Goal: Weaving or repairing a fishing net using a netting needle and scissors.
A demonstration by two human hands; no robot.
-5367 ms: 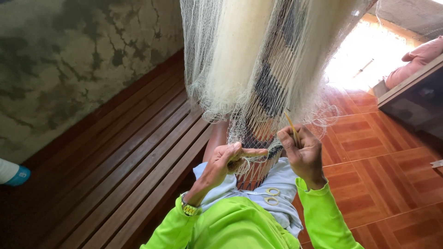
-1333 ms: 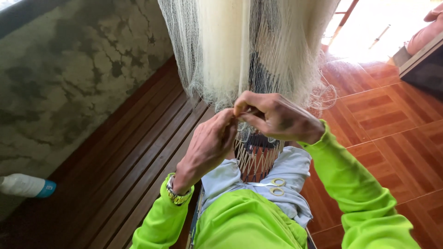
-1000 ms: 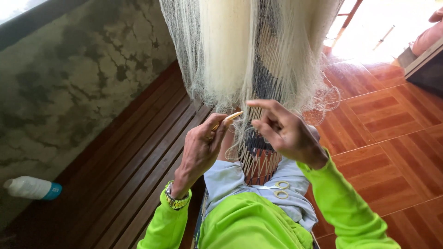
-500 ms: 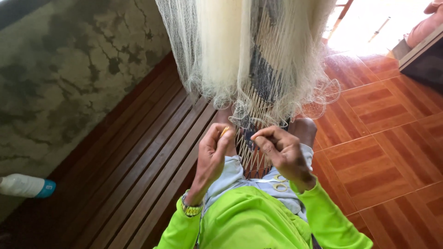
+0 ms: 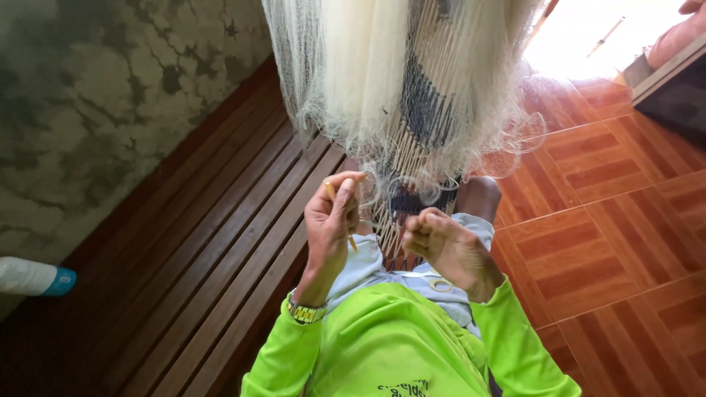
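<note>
A bundle of fine white fishing net (image 5: 397, 81) hangs in front of me, its lower edge frayed into loops. My left hand (image 5: 332, 220) pinches a thin yellowish netting needle (image 5: 340, 213) just below the net's edge. My right hand (image 5: 441, 246) is closed in a fist, gripping strands of the net close beside it. I wear a bright green long-sleeved shirt and a metal wristwatch (image 5: 305, 312) on the left wrist. A pair of scissors (image 5: 434, 281) lies on my lap.
I sit on a dark wooden slatted bench (image 5: 191, 257) along a stained concrete wall (image 5: 95, 110). A white bottle with a blue cap (image 5: 37, 278) lies at the left. Reddish floor tiles (image 5: 618, 220) spread to the right, with a dark cabinet (image 5: 673, 95) at the far right.
Both hands have come down from the net's edge and drawn apart. The left hand now holds the needle upright; the right has closed into a fist on the strands.
</note>
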